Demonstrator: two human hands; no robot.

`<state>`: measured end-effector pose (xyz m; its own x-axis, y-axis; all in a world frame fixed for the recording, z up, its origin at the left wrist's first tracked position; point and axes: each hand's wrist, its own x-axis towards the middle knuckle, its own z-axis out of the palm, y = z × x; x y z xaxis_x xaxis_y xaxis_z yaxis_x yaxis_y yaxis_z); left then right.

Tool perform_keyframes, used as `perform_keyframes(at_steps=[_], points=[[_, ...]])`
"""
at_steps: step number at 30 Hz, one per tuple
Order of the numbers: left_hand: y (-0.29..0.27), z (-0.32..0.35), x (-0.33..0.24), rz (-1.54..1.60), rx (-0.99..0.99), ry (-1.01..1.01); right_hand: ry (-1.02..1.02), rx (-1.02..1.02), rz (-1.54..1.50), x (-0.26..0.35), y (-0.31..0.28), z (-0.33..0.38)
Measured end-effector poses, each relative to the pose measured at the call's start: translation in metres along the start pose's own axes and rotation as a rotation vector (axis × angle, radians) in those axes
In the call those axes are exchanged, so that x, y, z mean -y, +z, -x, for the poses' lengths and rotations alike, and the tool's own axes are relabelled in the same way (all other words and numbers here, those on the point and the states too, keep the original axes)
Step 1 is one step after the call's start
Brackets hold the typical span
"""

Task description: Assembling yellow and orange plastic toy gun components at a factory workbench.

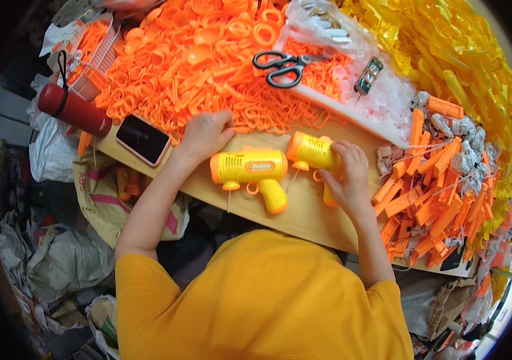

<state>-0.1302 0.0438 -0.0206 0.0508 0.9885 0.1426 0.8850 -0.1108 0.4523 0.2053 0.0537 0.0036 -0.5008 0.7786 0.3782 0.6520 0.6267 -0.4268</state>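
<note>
My right hand (344,173) grips a yellow toy gun (309,151) with orange trim and holds it against the wooden board (304,210). A second yellow toy gun (251,169), of the same kind, lies flat on the board between my hands, untouched. My left hand (205,134) reaches to the near edge of a big heap of orange plastic parts (184,72). Its fingers curl down onto the pieces, and I cannot make out whether they pinch one.
Black scissors (280,65) lie on a white tray (382,123) of small orange and clear parts. A phone (143,139) and a red bottle (73,108) sit at the left. Orange blocks (430,198) pile up at the right, with yellow parts (448,48) behind. Bags fill the floor at the left.
</note>
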Motion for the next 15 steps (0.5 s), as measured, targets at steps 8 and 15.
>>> perform_keyframes(at_steps=[8, 15], points=[[-0.018, 0.002, -0.007, 0.094, 0.084, -0.047, 0.042, -0.082, -0.270, -0.018, -0.028, -0.090], [-0.034, 0.004, -0.018, 0.150, -0.050, -0.017, -0.017, -0.369, 0.057, -0.084, -0.005, -0.213]])
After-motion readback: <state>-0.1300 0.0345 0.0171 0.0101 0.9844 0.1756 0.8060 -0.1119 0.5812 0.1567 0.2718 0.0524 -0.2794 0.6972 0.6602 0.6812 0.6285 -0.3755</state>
